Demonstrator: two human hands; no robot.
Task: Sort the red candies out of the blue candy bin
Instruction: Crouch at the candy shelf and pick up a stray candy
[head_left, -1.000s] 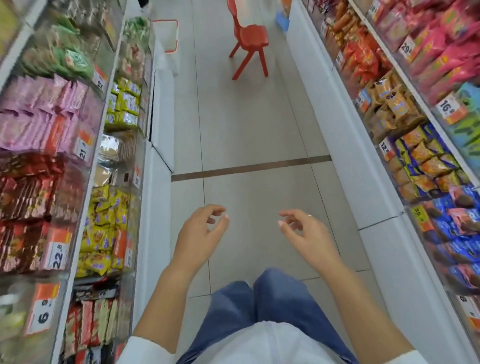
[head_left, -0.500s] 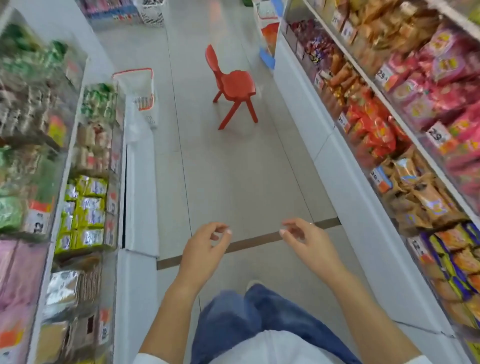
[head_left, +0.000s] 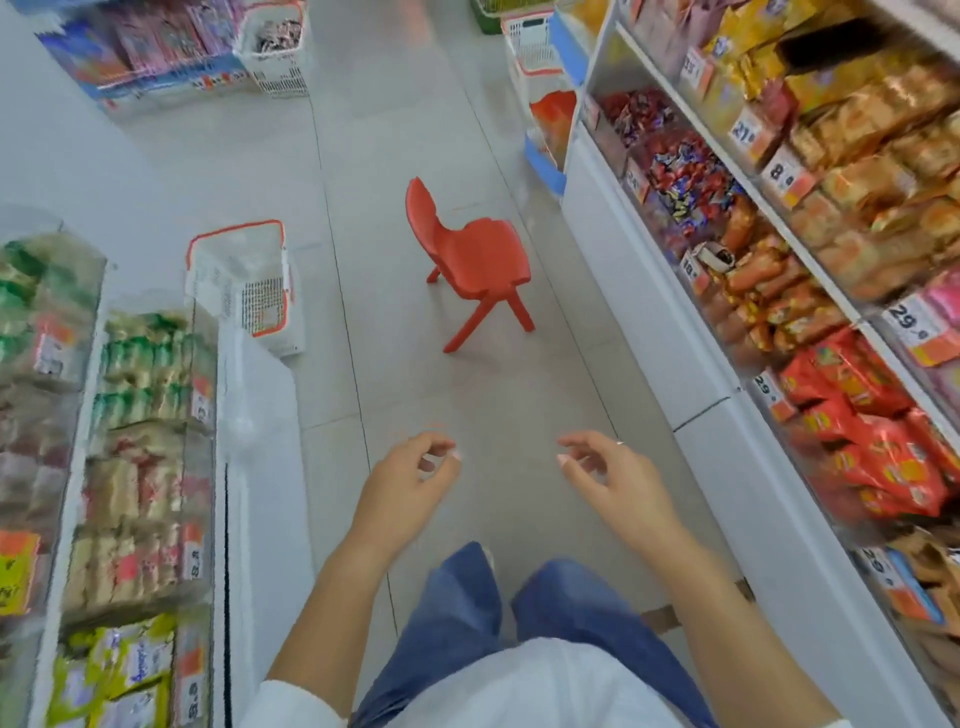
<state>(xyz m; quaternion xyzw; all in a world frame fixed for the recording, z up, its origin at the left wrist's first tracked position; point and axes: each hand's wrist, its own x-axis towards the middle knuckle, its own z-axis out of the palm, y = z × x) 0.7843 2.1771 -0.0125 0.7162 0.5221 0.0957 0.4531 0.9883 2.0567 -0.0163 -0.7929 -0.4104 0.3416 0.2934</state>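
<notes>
Closer now than a second ago, one red plastic chair stands mid-aisle as my view has tipped up the floor. I can't make out any blue candy bin; shelf packets are blurred and cut off. My left hand and right hand hang loosely curled, grasping nothing. Two white mesh baskets stand left.
</notes>
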